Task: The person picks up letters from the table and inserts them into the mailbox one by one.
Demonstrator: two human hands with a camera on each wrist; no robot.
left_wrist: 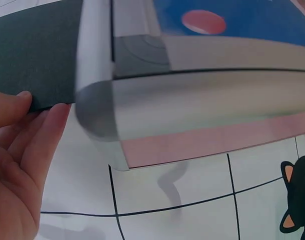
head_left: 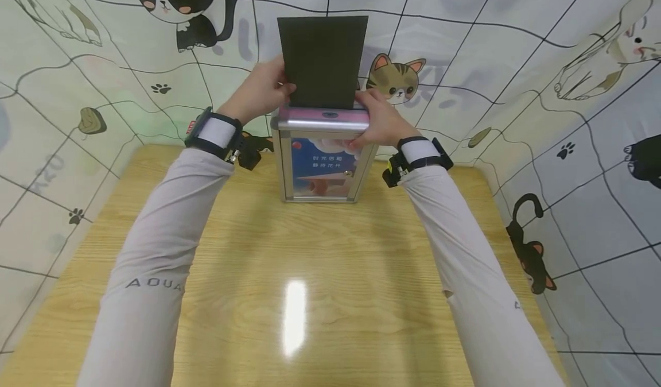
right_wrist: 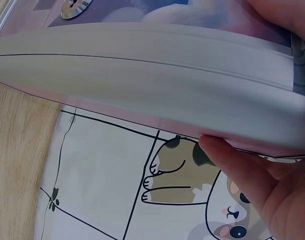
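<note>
A small letter box (head_left: 324, 124) with a silver metal frame, a pink top and side and a blue picture front stands upright at the table's far side. Above its top a flat dark card (head_left: 324, 60) stands on end, its lower edge at the box's top. My left hand (head_left: 262, 90) pinches the card's left edge low down, thumb on the near face and fingers behind, as the left wrist view shows. With my right hand (head_left: 384, 117) I grip the box's upper right corner, thumb over the front and fingers along the side. A small round lock (right_wrist: 75, 7) sits on the front.
The wood-grain table (head_left: 320, 249) spreads in front of the box, with a bright light reflection on it. Around its back and sides rises a white wall covering (head_left: 465, 42) printed with cartoon cats, paw prints and dark grid lines. The covering stands close behind the box.
</note>
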